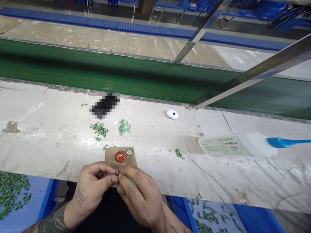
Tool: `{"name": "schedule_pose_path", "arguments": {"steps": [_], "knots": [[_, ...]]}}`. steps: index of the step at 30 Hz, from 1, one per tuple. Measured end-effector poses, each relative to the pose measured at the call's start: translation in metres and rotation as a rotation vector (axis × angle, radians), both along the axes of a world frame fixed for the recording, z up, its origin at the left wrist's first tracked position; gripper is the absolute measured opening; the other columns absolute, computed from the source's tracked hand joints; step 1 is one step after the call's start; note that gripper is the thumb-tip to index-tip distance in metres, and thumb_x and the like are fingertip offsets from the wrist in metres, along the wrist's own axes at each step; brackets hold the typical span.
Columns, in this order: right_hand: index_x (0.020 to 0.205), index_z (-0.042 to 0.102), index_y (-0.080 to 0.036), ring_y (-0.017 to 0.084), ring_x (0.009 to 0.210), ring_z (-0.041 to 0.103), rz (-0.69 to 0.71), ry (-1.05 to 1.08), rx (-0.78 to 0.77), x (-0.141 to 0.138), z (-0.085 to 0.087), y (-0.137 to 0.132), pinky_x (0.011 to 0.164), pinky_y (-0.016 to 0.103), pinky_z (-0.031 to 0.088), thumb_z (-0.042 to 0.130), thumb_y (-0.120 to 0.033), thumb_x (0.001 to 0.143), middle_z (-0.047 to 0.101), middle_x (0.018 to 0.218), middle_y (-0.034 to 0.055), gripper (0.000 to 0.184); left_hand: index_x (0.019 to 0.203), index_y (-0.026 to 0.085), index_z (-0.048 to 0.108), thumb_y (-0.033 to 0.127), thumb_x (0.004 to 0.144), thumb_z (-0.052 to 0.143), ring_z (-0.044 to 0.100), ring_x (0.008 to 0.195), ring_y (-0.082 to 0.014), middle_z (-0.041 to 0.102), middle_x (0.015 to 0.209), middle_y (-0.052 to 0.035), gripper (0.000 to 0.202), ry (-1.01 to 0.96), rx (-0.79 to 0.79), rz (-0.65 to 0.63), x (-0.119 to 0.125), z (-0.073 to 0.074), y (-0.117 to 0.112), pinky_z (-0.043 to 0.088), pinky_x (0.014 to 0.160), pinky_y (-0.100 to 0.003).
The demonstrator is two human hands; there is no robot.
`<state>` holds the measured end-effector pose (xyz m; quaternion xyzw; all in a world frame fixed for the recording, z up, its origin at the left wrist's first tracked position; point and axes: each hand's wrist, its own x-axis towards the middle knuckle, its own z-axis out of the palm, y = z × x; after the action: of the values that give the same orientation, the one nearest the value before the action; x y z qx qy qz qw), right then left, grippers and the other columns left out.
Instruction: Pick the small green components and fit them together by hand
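My left hand (93, 186) and my right hand (138, 194) meet at the near edge of the white worktable (48, 142). Both pinch one tiny green part (117, 175) between thumb and fingertips. Just beyond the fingers lies a brown cardboard square (110, 155) carrying a red cap (120, 156) and a small pale cap (129, 152). Two little heaps of green parts (99, 128) (123, 126) lie farther back.
A glue bottle with a blue nozzle (243, 144) lies on its side at right. A white oval object (172, 114) sits near the green conveyor belt (97, 72). Blue trays with green parts sit below the table at left (14, 194) and right (211, 216).
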<state>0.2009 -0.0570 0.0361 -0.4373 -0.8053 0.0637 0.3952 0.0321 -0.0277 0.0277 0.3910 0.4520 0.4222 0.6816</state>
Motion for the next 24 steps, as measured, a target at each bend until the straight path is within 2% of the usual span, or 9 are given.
{"name": "schedule_pose_path", "arguments": {"steps": [3, 7, 12, 19, 24], "knots": [[0.103, 0.063, -0.010, 0.021, 0.079, 0.067, -0.019, -0.003, 0.014, 0.000, 0.000, 0.000, 0.066, 0.031, 0.061, 0.057, -0.007, 0.093, 0.069, 0.090, 0.0122, 0.012, 0.074, 0.020, 0.080, 0.015, 0.073, 0.084, 0.073, 0.075, -0.0151, 0.079, 0.079, -0.0046, 0.007, 0.055, 0.088, -0.001, 0.001, 0.002, 0.000, 0.060, 0.069, -0.020], [0.103, 0.064, -0.008, 0.022, 0.083, 0.068, -0.015, -0.014, 0.027, 0.000, 0.002, -0.001, 0.069, 0.033, 0.063, 0.058, -0.005, 0.091, 0.069, 0.091, 0.0139, 0.013, 0.076, 0.020, 0.080, 0.010, 0.075, 0.078, 0.074, 0.077, -0.0157, 0.078, 0.083, -0.0053, 0.010, 0.101, 0.162, 0.001, 0.002, 0.008, 0.000, 0.061, 0.069, -0.020], [0.104, 0.065, -0.004, 0.027, 0.089, 0.069, -0.017, -0.049, 0.084, -0.002, -0.001, -0.003, 0.072, 0.038, 0.064, 0.061, -0.002, 0.087, 0.068, 0.094, 0.0172, 0.017, 0.075, 0.020, 0.077, 0.007, 0.075, 0.074, 0.074, 0.077, -0.0148, 0.077, 0.081, -0.0041, 0.013, 0.134, 0.193, 0.019, 0.003, 0.011, -0.002, 0.061, 0.070, -0.019], [0.101, 0.066, -0.003, 0.026, 0.092, 0.066, 0.014, -0.002, 0.075, -0.005, -0.003, -0.003, 0.075, 0.038, 0.064, 0.054, 0.000, 0.088, 0.067, 0.091, 0.0157, 0.018, 0.073, 0.020, 0.075, 0.004, 0.074, 0.072, 0.075, 0.075, -0.0129, 0.077, 0.080, -0.0024, 0.016, 0.132, 0.202, 0.065, 0.008, 0.008, -0.005, 0.060, 0.069, -0.016], [0.104, 0.067, -0.002, 0.027, 0.093, 0.070, -0.005, -0.030, 0.097, -0.005, -0.002, -0.005, 0.078, 0.038, 0.066, 0.058, 0.000, 0.087, 0.069, 0.091, 0.0161, 0.020, 0.070, 0.019, 0.072, 0.004, 0.072, 0.072, 0.075, 0.072, -0.0135, 0.076, 0.076, -0.0026, 0.015, 0.107, 0.204, 0.112, 0.012, 0.009, -0.007, 0.061, 0.068, -0.017]]}}
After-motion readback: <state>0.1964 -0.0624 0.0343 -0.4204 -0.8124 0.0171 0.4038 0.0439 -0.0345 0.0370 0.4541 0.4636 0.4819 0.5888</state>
